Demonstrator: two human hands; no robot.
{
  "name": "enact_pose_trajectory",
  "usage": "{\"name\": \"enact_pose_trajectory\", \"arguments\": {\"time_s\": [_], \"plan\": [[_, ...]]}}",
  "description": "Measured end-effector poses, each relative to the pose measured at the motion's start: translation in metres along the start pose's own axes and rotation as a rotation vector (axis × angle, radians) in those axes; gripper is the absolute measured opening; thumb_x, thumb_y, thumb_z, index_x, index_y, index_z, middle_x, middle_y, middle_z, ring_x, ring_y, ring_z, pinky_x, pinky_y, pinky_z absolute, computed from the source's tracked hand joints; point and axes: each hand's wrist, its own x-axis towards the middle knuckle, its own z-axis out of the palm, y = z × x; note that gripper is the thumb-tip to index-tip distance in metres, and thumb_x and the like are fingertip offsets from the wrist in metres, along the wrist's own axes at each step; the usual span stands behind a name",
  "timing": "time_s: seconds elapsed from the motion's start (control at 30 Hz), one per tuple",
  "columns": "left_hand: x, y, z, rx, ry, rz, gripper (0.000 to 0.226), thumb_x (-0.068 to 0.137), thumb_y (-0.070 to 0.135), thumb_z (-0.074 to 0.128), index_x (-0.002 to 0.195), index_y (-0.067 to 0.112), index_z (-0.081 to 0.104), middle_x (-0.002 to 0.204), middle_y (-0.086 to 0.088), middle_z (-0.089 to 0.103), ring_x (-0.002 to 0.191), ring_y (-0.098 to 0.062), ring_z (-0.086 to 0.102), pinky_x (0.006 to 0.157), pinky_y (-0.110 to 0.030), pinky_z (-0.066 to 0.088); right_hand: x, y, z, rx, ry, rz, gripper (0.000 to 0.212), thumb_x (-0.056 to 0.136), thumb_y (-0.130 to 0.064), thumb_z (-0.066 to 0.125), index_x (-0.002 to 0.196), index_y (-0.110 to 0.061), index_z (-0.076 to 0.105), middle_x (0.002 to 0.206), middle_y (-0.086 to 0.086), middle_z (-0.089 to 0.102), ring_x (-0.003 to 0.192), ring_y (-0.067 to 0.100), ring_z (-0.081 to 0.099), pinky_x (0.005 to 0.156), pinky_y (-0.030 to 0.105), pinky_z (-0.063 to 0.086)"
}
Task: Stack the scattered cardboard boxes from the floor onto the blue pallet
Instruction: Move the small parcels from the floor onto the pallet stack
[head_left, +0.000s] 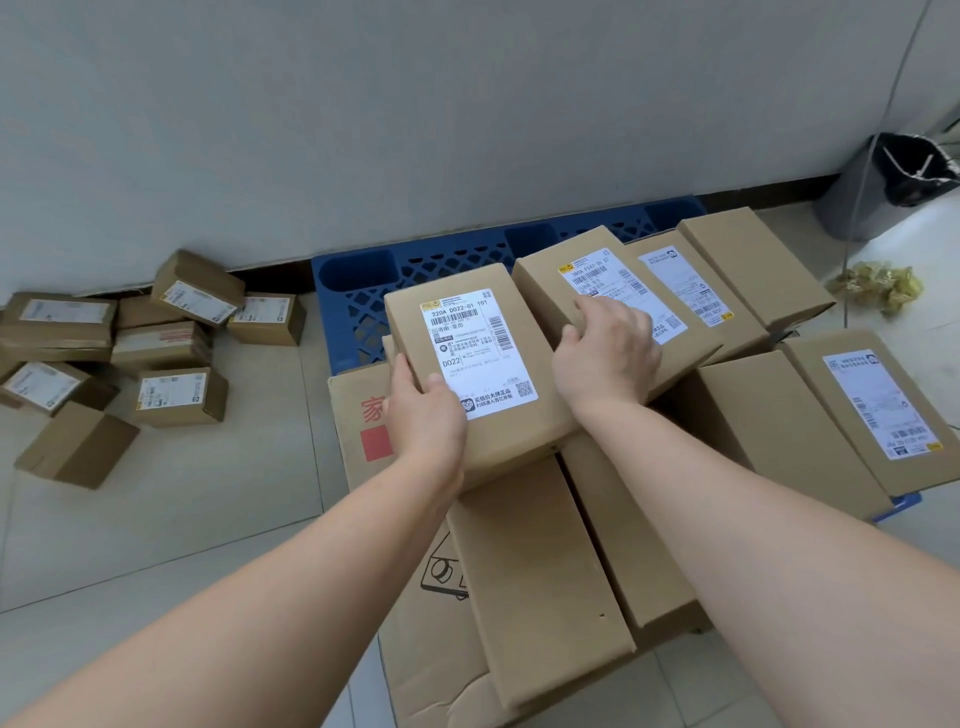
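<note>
Brown cardboard box, white-labelled, was gripped at its near corner by the left hand, the right hand wedged against a touching neighbour box, hold unclear, atop plain cartons crowding the blue lattice pallet, loose boxes heaped leftward on smooth floor tiles.

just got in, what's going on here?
A person is loading cardboard boxes onto the blue pallet. The left grip holds the near-left corner of a labelled box lying on top of the stack. The right grip sits at the seam between that box and the neighbouring labelled box, fingers curled; which one it holds is unclear. A heap of boxes waits on the floor to the left.
</note>
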Motion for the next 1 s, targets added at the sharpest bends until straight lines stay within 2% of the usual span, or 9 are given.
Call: {"name": "enact_pose_trajectory", "arguments": {"time_s": [0.1, 0.17, 0.27, 0.37, 0.47, 0.63, 0.77, 0.87, 1.0], "plan": [[-0.001, -0.001, 0.002, -0.022, -0.012, -0.022, 0.053, 0.079, 0.041, 0.036, 0.131, 0.054, 0.038, 0.132, 0.008, 0.053, 0.108, -0.022, 0.061, 0.087, -0.048, 0.053, 0.0, 0.005, 0.003, -0.067, -0.113, 0.11, 0.045, 0.095, -0.02, 0.046, 0.139, -0.03, 0.044, 0.154, -0.006, 0.03, 0.144, 0.022, 0.016, 0.113, 0.051, 0.017], [-0.001, -0.001, 0.003, -0.03, -0.003, -0.025, 0.053, 0.081, 0.04, 0.035, 0.133, 0.053, 0.037, 0.132, 0.009, 0.053, 0.109, -0.022, 0.061, 0.087, -0.047, 0.054, -0.001, 0.003, 0.006, -0.075, -0.146, 0.112, 0.046, 0.094, -0.018, 0.046, 0.137, -0.032, 0.044, 0.156, -0.006, 0.026, 0.145, 0.023, 0.013, 0.113, 0.055, 0.014], [-0.001, -0.001, 0.006, -0.032, 0.016, -0.031, 0.053, 0.081, 0.04, 0.036, 0.131, 0.056, 0.036, 0.13, 0.01, 0.054, 0.11, -0.022, 0.061, 0.088, -0.047, 0.053, -0.001, -0.005, 0.005, -0.09, -0.168, 0.1, 0.04, 0.09, -0.015, 0.044, 0.128, -0.027, 0.051, 0.156, -0.005, 0.026, 0.144, 0.024, 0.015, 0.111, 0.05, 0.017], [-0.007, 0.005, 0.011, -0.017, 0.029, -0.037, 0.051, 0.091, 0.035, 0.037, 0.136, 0.059, 0.03, 0.133, 0.011, 0.051, 0.117, -0.022, 0.055, 0.093, -0.045, 0.05, 0.001, -0.015, 0.003, -0.081, -0.218, 0.089, 0.034, 0.088, -0.014, 0.042, 0.119, -0.021, 0.053, 0.156, -0.003, 0.026, 0.141, 0.023, 0.02, 0.105, 0.046, 0.022], [-0.009, 0.006, 0.013, 0.018, 0.04, -0.034, 0.051, 0.099, 0.028, 0.035, 0.143, 0.053, 0.026, 0.137, 0.012, 0.048, 0.123, -0.019, 0.048, 0.093, -0.03, 0.044, 0.007, -0.019, 0.0, -0.061, -0.263, 0.098, 0.043, 0.089, -0.015, 0.043, 0.131, -0.021, 0.048, 0.157, 0.001, 0.023, 0.141, 0.024, 0.02, 0.108, 0.046, 0.022], [-0.007, 0.005, 0.01, 0.041, 0.022, 0.005, 0.054, 0.089, 0.028, 0.035, 0.134, 0.058, 0.033, 0.13, 0.007, 0.054, 0.109, -0.02, 0.06, 0.089, -0.046, 0.053, 0.007, -0.017, -0.003, -0.036, -0.27, 0.107, 0.056, 0.09, -0.017, 0.044, 0.145, -0.024, 0.034, 0.159, 0.005, 0.018, 0.143, 0.025, 0.017, 0.111, 0.046, 0.021], [-0.005, 0.006, 0.009, 0.068, 0.019, 0.041, 0.057, 0.084, 0.027, 0.032, 0.134, 0.054, 0.035, 0.13, 0.01, 0.054, 0.11, -0.019, 0.06, 0.091, -0.046, 0.052, 0.004, -0.022, -0.002, 0.026, -0.278, 0.132, 0.06, 0.09, -0.015, 0.041, 0.147, -0.027, 0.03, 0.16, 0.004, 0.014, 0.145, 0.023, 0.011, 0.113, 0.044, 0.016], [-0.001, 0.01, 0.005, 0.1, 0.024, 0.06, 0.054, 0.087, 0.021, 0.031, 0.136, 0.045, 0.038, 0.129, 0.008, 0.056, 0.108, -0.018, 0.06, 0.088, -0.044, 0.054, 0.002, -0.027, -0.002, 0.051, -0.287, 0.143, 0.059, 0.089, -0.015, 0.041, 0.146, -0.027, 0.031, 0.16, 0.004, 0.012, 0.145, 0.024, 0.009, 0.113, 0.043, 0.014], [-0.001, 0.021, -0.001, 0.081, 0.048, 0.037, 0.054, 0.096, 0.025, 0.035, 0.146, 0.039, 0.025, 0.135, 0.006, 0.05, 0.114, -0.019, 0.056, 0.096, -0.046, 0.049, -0.003, -0.029, -0.001, 0.05, -0.245, 0.137, 0.057, 0.092, -0.016, 0.041, 0.147, -0.023, 0.03, 0.16, 0.007, 0.013, 0.147, 0.023, 0.007, 0.115, 0.044, 0.012]]}}
